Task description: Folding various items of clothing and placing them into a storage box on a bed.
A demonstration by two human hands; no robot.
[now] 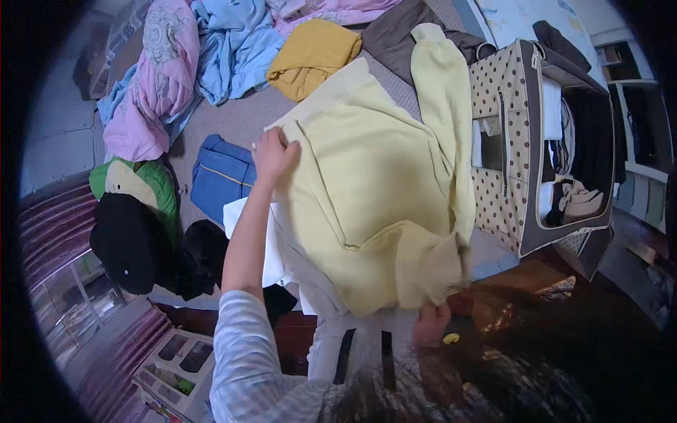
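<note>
A pale yellow sweatshirt lies spread in front of me, its ribbed hem at the far left. One sleeve stretches away along the right side, cuff at the far end. My left hand pinches the garment's left edge near the hem. At the near right, my right hand has its fingers closed on the sweatshirt's near edge, where a bunched part is blurred by motion. Loose dark hair partly covers that forearm. White cloth shows from under the sweatshirt's left side.
Beyond lie a folded mustard garment, light blue clothing, pink clothing and a dark brown garment. To the left are a folded blue garment and a black item. A polka-dot storage box holding clothes stands right.
</note>
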